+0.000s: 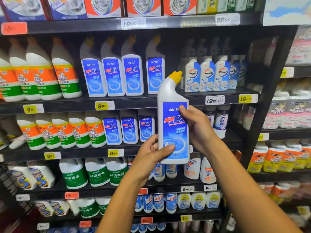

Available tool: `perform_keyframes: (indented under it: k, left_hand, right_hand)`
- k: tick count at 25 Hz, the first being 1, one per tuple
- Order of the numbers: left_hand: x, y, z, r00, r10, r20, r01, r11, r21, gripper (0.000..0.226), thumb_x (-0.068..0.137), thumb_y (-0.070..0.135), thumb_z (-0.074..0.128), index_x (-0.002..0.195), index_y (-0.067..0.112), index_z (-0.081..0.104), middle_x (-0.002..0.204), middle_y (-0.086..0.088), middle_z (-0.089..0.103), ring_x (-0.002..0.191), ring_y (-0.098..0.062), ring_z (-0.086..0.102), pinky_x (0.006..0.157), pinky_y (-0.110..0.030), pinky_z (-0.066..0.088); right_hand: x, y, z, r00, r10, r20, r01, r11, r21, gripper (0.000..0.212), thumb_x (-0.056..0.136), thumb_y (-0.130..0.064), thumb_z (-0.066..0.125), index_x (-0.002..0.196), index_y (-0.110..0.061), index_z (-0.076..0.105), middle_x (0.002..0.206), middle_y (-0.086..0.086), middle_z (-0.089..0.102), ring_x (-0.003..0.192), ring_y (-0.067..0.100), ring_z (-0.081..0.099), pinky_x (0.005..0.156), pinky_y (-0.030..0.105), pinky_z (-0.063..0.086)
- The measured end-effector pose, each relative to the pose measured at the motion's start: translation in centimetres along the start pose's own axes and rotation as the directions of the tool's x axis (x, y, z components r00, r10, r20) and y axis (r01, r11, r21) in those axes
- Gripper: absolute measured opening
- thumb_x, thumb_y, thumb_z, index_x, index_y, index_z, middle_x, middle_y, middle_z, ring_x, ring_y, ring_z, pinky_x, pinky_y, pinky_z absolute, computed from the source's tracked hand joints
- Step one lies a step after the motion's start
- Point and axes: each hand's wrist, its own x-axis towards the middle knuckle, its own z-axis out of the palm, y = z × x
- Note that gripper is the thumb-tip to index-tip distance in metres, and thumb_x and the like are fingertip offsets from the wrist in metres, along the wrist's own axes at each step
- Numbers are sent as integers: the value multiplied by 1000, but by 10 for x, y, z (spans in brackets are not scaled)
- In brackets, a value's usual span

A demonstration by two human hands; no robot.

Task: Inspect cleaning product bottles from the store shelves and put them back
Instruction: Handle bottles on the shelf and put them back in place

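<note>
A white toilet-cleaner bottle (173,121) with a blue label and an angled yellow cap is held upright in front of the shelves, label facing me. My left hand (152,154) grips its lower left side, thumb across the bottom of the label. My right hand (196,125) grips the upper right side, thumb on the top of the label. Matching blue-label bottles (111,76) stand in a row on the shelf behind, with more (128,129) one shelf lower.
Black store shelves (151,101) with yellow price tags hold orange-and-green bottles (42,78) at left, Walch bottles (207,76) at right and green-label jugs (94,174) lower down. Another shelving unit (286,132) with bottles stands at the right.
</note>
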Motion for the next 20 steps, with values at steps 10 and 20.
perform_keyframes:
  k: [10, 20]
  left_hand:
    - [0, 4, -14, 999, 45, -23, -45, 999, 0, 45, 77, 14, 79, 118, 11, 61, 111, -8, 74, 103, -24, 72, 77, -27, 58]
    - [4, 9, -7, 998, 9, -57, -6, 999, 45, 69, 77, 29, 79, 137, 26, 46, 123, 7, 67, 107, -11, 69, 77, -24, 57]
  right_hand:
    - [4, -10, 8, 996, 52, 75, -51, 999, -15, 46, 92, -37, 52, 125, -6, 58, 113, 11, 70, 104, 23, 67, 95, 40, 52]
    - [14, -21, 15, 997, -58, -57, 40, 958, -284, 13, 95, -23, 62, 101, -14, 69, 82, -1, 76, 71, 11, 70, 57, 22, 53]
